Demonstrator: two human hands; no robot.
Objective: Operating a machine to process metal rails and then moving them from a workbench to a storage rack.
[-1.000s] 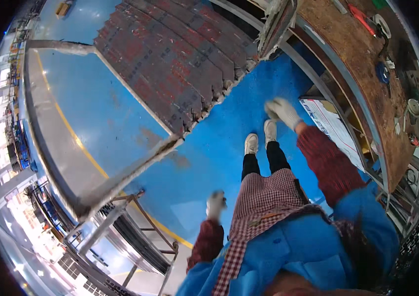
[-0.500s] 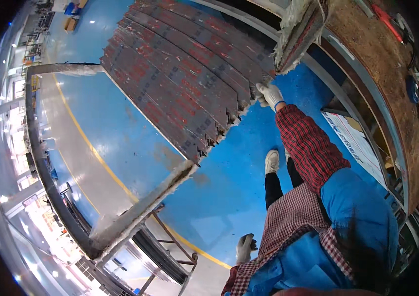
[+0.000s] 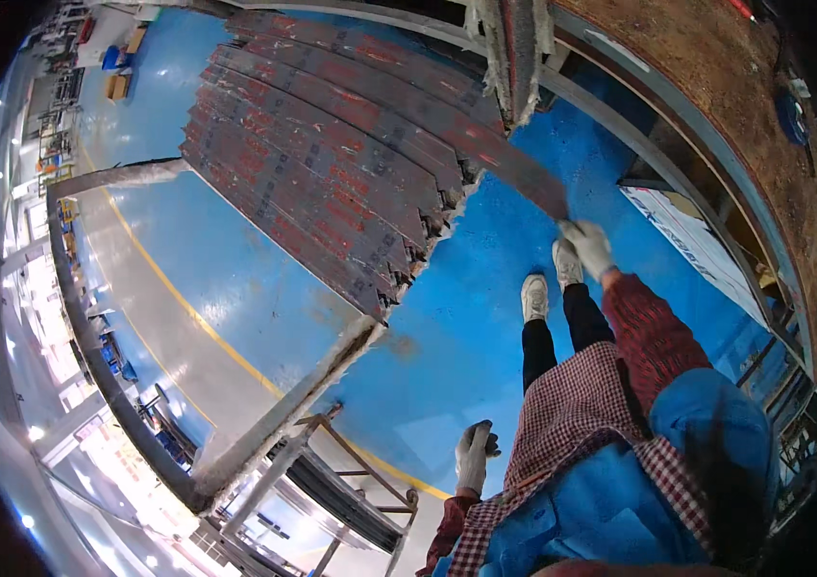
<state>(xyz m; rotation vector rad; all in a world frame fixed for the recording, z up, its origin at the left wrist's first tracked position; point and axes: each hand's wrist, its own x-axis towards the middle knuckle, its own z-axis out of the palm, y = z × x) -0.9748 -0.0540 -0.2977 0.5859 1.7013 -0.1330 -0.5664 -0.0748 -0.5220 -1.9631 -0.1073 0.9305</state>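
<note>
The right hand (image 3: pixel 586 247), gloved, is closing its fingers around the near end of a long plank (image 3: pixel 447 125), which is lying on the stack (image 3: pixel 322 192) with its end jutting over the blue floor (image 3: pixel 485 327). The left hand (image 3: pixel 474 456) is hanging loosely open, touching nothing. A workbench (image 3: pixel 716 125) is lining the right side.

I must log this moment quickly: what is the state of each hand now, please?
Left hand: gloved, empty, fingers loosely open, hanging free.
Right hand: gloved, closed on the near end of a long dark plank.
</note>
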